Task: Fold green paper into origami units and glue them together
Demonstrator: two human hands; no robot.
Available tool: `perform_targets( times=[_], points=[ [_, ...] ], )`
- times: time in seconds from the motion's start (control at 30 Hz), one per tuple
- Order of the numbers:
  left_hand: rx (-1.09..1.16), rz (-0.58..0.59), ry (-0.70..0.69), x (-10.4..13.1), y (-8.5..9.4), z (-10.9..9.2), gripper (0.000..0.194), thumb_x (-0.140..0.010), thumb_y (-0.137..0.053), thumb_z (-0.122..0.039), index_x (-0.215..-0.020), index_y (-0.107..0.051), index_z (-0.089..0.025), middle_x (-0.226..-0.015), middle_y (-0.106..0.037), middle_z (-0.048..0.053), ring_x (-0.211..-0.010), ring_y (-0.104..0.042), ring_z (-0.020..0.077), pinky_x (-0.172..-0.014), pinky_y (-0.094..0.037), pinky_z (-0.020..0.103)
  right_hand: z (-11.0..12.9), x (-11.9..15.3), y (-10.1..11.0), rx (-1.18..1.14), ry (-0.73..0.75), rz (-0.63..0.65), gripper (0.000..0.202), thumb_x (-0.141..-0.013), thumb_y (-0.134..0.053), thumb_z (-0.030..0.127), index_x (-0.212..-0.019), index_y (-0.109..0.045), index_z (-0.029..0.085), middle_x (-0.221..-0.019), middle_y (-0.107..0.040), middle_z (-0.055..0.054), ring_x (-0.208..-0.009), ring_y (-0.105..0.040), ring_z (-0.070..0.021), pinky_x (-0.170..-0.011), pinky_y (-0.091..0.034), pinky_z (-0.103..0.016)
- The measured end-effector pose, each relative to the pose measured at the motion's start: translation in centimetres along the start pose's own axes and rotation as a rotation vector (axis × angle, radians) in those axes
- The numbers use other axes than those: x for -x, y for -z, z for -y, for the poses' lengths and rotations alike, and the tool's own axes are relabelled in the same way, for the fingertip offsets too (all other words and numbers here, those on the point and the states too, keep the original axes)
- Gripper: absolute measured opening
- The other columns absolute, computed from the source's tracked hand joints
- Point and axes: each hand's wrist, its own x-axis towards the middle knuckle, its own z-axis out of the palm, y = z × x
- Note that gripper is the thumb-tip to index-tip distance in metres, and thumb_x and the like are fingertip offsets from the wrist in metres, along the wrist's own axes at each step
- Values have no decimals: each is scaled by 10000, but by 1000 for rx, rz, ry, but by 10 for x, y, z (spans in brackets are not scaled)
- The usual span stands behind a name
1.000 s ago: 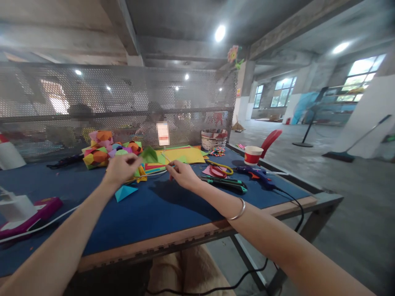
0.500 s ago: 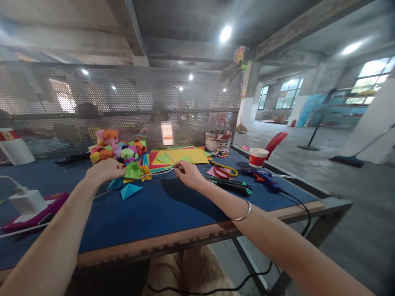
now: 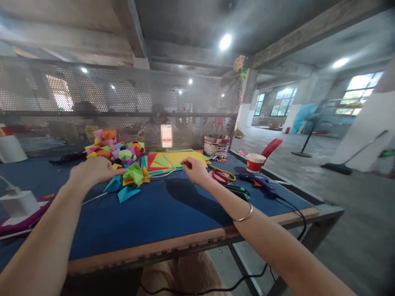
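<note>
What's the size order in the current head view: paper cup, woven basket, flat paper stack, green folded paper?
1. Flat paper stack, partly behind the right hand
2. Woven basket
3. Paper cup and green folded paper: too alike to rank

This looks like a craft workshop in a bare industrial hall: concrete beams overhead, a grey floor, bright ceiling lamps and paned windows to the right. The blue-topped desk carries a glue gun, a utility knife, coloured sheets and folded paper shapes, and behind it blurred figures show through a perforated screen.
</note>
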Motion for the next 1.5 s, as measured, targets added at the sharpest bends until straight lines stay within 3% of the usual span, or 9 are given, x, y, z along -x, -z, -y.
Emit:
perform_targets(
  times=[0.1, 0.23, 0.43, 0.57, 0.73, 0.87, 1.03, 1.3, 1.5],
  points=[
    [-149, -32, -13, 10, 2, -19, 325, -968, -737, -466, -902, -689, -152, -871, -695, 11, -826, -689, 192, -823, -589, 404, -10, -15, 14, 101, -31, 8, 337, -1034, -665, 373, -1306, -650, 173, -1308, -672, -104, -1111, -690, -246, -948, -606, -462],
    [-123, -95, -261, 23, -26, -54, 254, -1045, -639, -390, -973, -691, -152, -960, -716, 29, -900, -701, 201, -874, -585, 410, -18, -40, 22, 234, -17, 118, 329, -1036, -662, 370, -1305, -654, 182, -1323, -667, -106, -1119, -687, -245, -953, -605, -460],
    [-45, 220, -765, 41, -87, -78, 268, -986, -713, -210, -1253, -710, -186, -1335, -717, 85, -1268, -658, 274, -1108, -508, 529, -21, -71, 13, 412, 40, 269, 336, -1034, -665, 368, -1319, -649, 190, -1350, -654, -109, -1145, -679, -252, -969, -599, -467],
    [-82, 307, -848, 41, -105, -69, 246, -1004, -697, -228, -1246, -722, -193, -1344, -725, 90, -1302, -648, 284, -1142, -477, 565, -20, -80, 8, 487, 113, 350, 340, -1035, -663, 366, -1328, -647, 195, -1375, -644, -112, -1166, -671, -257, -985, -592, -477],
    [-197, 242, -716, 27, -97, -46, 213, -1025, -680, -339, -916, -724, -161, -984, -765, 43, -1025, -727, 229, -1041, -536, 507, -20, -87, 5, 566, 155, 416, 321, -1038, -659, 364, -1316, -655, 205, -1370, -647, -109, -1163, -672, -251, -985, -592, -466],
    [-200, 184, -594, 23, -88, -41, 267, -1020, -681, -365, -844, -693, -165, -902, -738, 25, -953, -718, 215, -993, -547, 475, -20, -86, -1, 616, 137, 397, 308, -1039, -657, 363, -1304, -660, 206, -1357, -653, -106, -1150, -676, -245, -977, -595, -454],
    [-14, 175, -524, 31, -85, -55, 234, -1031, -665, -360, -906, -719, -170, -948, -755, 30, -970, -721, 215, -994, -550, 464, -16, -81, 1, 642, 104, 276, 343, -1024, -683, 360, -1311, -653, 176, -1333, -660, -111, -1140, -685, -255, -960, -600, -447],
    [459, 159, -296, 33, -85, -66, 180, -1014, -685, -350, -986, -725, -177, -1043, -753, 46, -1008, -709, 224, -983, -558, 453, 3, -71, 46, 634, 93, 17, 329, -1034, -665, 364, -1301, -660, 173, -1345, -658, -124, -1154, -676, -254, -985, -590, -465],
    [922, 315, -22, 27, -76, -87, 486, -1074, -510, -568, -1307, -632, -160, -1257, -712, 126, -1103, -717, 254, -945, -600, 465, 38, -12, 18, 517, 229, 0, 221, -1041, -650, 360, -1122, -709, 163, -1143, -728, -71, -1047, -701, -219, -971, -576, -452]
  ],
)
